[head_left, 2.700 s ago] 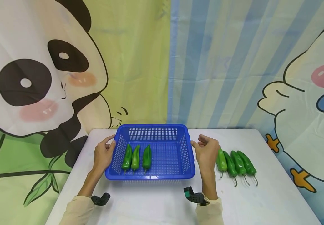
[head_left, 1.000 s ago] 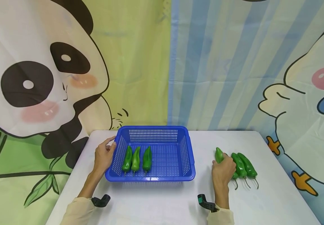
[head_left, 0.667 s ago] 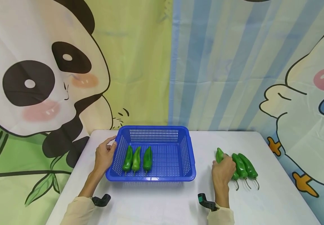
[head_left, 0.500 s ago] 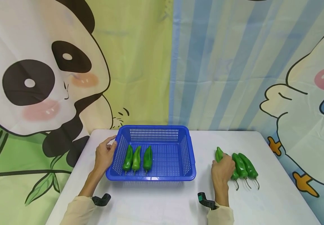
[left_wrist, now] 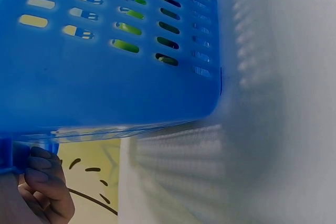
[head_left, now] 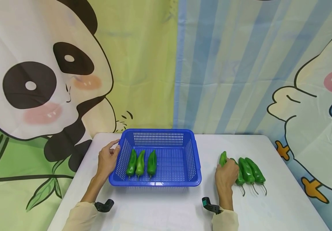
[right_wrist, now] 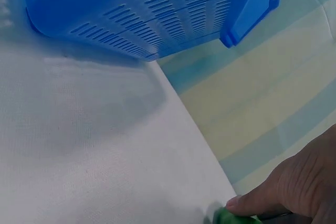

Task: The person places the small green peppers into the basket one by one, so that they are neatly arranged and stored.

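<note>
Head view shows me the right hand point(head_left: 226, 173) curled round a pepper point(head_left: 223, 158) on the worktop point(head_left: 157, 213), right of the basket point(head_left: 171, 163); the left hand point(head_left: 107, 160) grips the basket's left side, forearm point(head_left: 93, 187) slanting inward.

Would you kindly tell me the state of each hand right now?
Left hand: closed, fingers gripping the blue basket at its left rim.
Right hand: closed, holding a green pepper.
</note>
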A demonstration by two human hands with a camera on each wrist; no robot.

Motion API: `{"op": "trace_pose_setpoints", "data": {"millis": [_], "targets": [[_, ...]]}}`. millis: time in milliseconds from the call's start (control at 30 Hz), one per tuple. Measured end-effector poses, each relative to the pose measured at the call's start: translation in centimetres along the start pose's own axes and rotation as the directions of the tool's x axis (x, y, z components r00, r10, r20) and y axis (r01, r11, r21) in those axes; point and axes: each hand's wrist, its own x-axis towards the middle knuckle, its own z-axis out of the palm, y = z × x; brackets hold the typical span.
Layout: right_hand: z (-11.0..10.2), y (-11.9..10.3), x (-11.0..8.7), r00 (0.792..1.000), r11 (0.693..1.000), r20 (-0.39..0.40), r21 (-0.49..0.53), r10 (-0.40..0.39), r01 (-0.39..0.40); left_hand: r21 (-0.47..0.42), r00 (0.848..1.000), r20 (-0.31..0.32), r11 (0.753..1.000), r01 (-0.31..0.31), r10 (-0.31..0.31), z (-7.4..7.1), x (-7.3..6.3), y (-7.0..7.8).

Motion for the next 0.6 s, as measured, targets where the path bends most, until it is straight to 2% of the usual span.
{"op": "trace_pose_setpoints", "data": {"millis": [267,600], "targets": [[0.32,0.24,0.05,0.999,1.0,-0.043,0.021,-0.022,0.023,-0.003,1.0,0.006,1.0,0.006,-0.006,0.02,0.03,-0.06],[0.02,0.28,0.06,0.999,0.993,-0.031,0.113,-0.011,0.015,0.0,1.0,0.005,1.0,0.006,-0.006,0.02,0.13,-0.03]]}}
